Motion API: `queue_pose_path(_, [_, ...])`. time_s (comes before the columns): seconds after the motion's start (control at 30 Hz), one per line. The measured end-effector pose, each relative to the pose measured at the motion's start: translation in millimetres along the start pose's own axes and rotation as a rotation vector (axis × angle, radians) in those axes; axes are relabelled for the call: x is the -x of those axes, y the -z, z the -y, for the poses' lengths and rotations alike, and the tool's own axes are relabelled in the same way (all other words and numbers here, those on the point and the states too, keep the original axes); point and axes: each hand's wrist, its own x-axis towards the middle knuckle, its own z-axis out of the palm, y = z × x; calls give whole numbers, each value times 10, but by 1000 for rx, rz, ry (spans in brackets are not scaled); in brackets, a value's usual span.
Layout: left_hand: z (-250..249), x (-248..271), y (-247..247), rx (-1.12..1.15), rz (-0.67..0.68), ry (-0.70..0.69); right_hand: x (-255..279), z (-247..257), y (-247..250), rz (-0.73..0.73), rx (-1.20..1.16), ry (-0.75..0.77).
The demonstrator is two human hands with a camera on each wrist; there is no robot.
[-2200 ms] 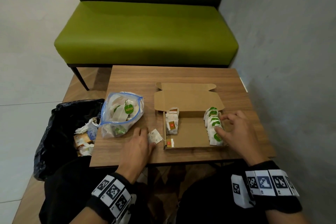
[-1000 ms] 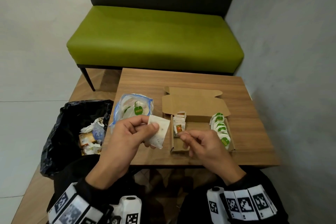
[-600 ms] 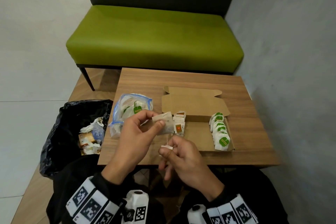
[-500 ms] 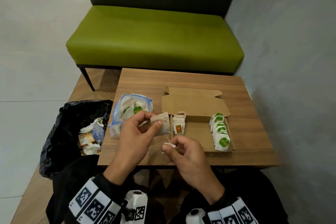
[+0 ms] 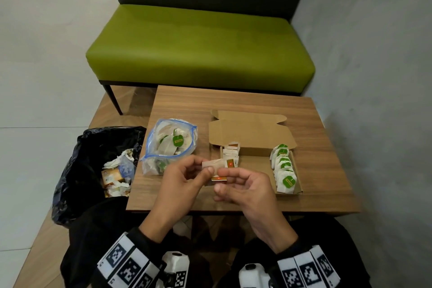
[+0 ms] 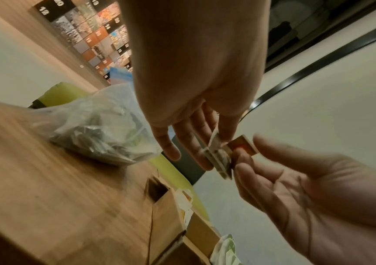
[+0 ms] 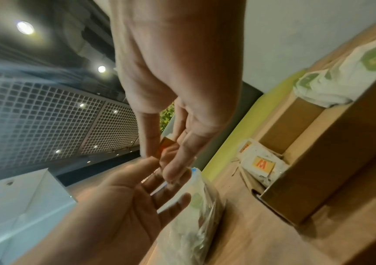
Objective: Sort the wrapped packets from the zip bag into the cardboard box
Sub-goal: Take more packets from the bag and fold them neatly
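Change: packet [image 5: 213,164] was held by left hand [image 5: 180,184] alone w/ its tag dangling on a string 0.5 s ago; tag [image 5: 219,178] is now drawn up against the packet, both hands met above the table's [image 5: 327,194] near edge.
Left hand: thumb & fingers clamped on the white packet; remaining fingers loosely extended in the left wrist view.
Right hand [image 5: 245,190]: thumb & forefinger pinched on the orange tag; other fingers relaxed, apart.
Packet loc: in the air, in front of the cardboard box [image 5: 257,166], not yet inside.
Box: orange-tag row [image 5: 230,154] at left wall, green-tag row [image 5: 284,168] at right wall.
Zip bag [image 5: 169,145]: more packets seen inside, left of box.
Meaning: string judged tidied; placement in the orange row probably next. Sorting far from finished.
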Motion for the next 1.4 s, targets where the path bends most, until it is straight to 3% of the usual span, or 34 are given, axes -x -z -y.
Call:
queue_pose_path(0.2, [1,87,-44,163,134,56,-32,-73,3,-160,95,86])
queue_pose_path(0.3, [29,87,-80,173,131,68,-39,-107,-3,-216,210,127])
queue_pose_path(0.53, [68,64,-59,156,154,116,-65,-108,132,-125,295,14])
queue_pose_path(0.63, [114,18,-72,66,141,97,-68,-61,196,-27,296,-38])
queue_pose_path(0.87, [276,-109,-255,-132,125,75,-252,-48,358,-72,572,8])
queue_pose_path(1.0, [425,-168,-297,-432,105,140,-541,-110,648,-147,765,-2])
queue_pose_path(1.2, [540,-181,-375,-573,135,137,-807,-247,694,23,915,-130])
queue_pose_path(1.4, [575,-178,-400,-566,124,145,-931,-412,591,-161,900,-109])
